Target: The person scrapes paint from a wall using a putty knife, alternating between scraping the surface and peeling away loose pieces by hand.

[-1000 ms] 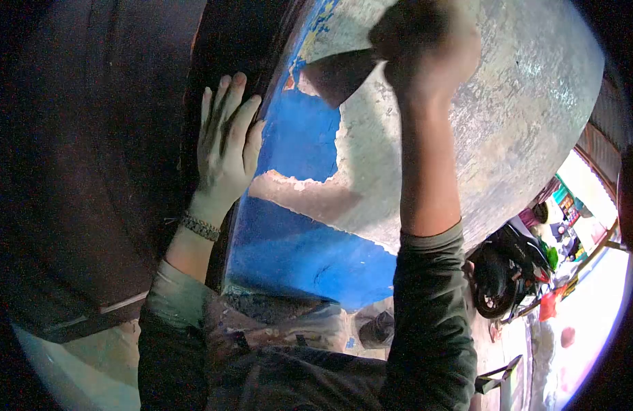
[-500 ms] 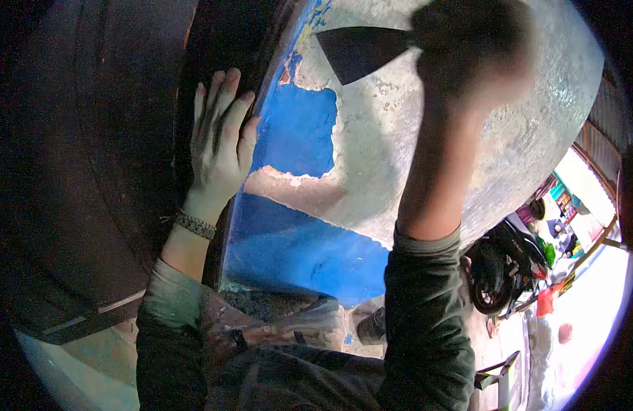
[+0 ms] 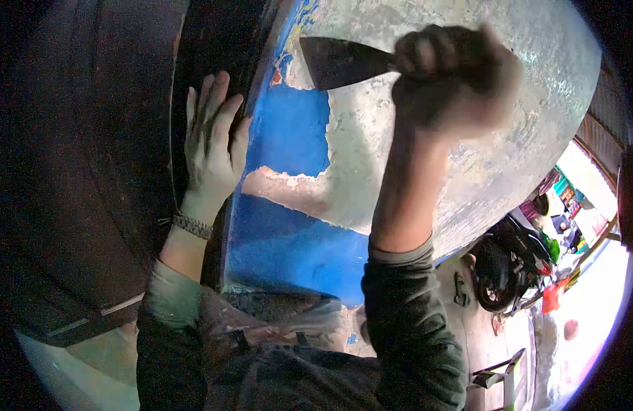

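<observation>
My right hand [image 3: 457,79] is closed in a fist around the handle of a paint scraper [image 3: 344,63], slightly smeared by motion. Its wide, flat blade points left, overlapping the wall just above a patch of blue paint [image 3: 289,130]. Around that patch the wall [image 3: 385,164] is bare, pale and rough, with a ragged paint edge. My left hand [image 3: 217,140] lies flat with fingers stretched along the dark door frame [image 3: 224,44], beside the blue paint. A woven bracelet [image 3: 193,226] circles the left wrist.
A larger band of blue paint [image 3: 302,253] covers the lower wall. On the left stands a dark wooden door [image 3: 76,171]. A parked motorcycle [image 3: 501,264] stands at the right, with a sandal [image 3: 460,289] on the floor close by.
My right hand has moved left and slightly down with the scraper, bringing the blade nearer the door frame. My left hand stays on the frame.
</observation>
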`<action>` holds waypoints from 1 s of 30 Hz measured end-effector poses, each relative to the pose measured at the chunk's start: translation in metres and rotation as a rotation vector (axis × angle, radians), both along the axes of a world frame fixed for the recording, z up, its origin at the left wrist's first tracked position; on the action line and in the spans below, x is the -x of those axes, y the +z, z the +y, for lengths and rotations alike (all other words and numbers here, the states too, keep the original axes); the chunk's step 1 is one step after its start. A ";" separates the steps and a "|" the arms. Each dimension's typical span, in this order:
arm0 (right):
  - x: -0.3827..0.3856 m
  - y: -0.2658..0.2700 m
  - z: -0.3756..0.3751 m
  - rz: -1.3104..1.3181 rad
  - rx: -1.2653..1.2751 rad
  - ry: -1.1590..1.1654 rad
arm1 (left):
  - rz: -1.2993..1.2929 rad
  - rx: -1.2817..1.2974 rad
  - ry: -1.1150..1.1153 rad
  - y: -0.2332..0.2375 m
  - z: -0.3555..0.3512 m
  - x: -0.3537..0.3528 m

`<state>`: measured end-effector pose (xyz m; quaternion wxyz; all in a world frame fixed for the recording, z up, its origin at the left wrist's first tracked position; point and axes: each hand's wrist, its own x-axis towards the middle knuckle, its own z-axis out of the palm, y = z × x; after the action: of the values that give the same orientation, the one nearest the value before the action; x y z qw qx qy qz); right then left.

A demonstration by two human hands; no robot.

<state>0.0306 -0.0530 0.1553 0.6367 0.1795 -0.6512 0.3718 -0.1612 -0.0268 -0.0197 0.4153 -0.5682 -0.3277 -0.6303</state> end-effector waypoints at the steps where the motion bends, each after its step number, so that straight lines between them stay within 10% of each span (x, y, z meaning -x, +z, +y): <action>1: 0.008 -0.003 -0.011 0.097 -0.004 -0.120 | -0.006 -0.001 0.006 0.001 -0.001 0.000; 2: 0.015 -0.006 0.017 0.255 -0.092 -0.455 | -0.008 0.006 0.004 -0.001 -0.002 -0.002; 6: 0.014 -0.024 -0.002 0.187 0.067 0.067 | 0.001 -0.002 -0.005 0.001 -0.002 -0.002; 11: 0.033 -0.091 0.002 0.310 0.435 -0.080 | -0.003 0.009 0.029 0.000 -0.003 -0.002; 14: 0.027 -0.117 -0.007 0.078 0.167 -0.449 | -0.009 0.019 0.035 0.000 -0.003 -0.002; 18: 0.023 -0.077 0.001 0.415 -0.066 0.319 | 0.020 0.013 0.056 0.001 -0.003 -0.002; 20: 0.037 -0.071 -0.001 0.445 -0.132 -0.484 | 0.005 0.039 0.067 0.000 -0.004 -0.003; 22: 0.046 -0.098 0.013 0.460 0.085 0.070 | 0.014 0.036 0.072 -0.002 -0.002 -0.003; 23: 0.047 -0.121 0.001 0.349 -0.054 -0.412 | 0.011 0.023 0.081 -0.002 -0.001 -0.002; 25: 0.050 -0.155 0.012 0.402 -0.468 -0.457 | 0.005 0.000 0.037 -0.003 0.003 -0.003; 30: 0.024 -0.213 -0.011 -0.062 0.131 -0.623 | 0.006 0.000 0.035 -0.003 0.001 -0.007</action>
<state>0.0070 -0.0638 -0.0572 0.7101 -0.0813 -0.6685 0.2055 -0.1541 -0.0260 -0.0229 0.4272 -0.5644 -0.3361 -0.6213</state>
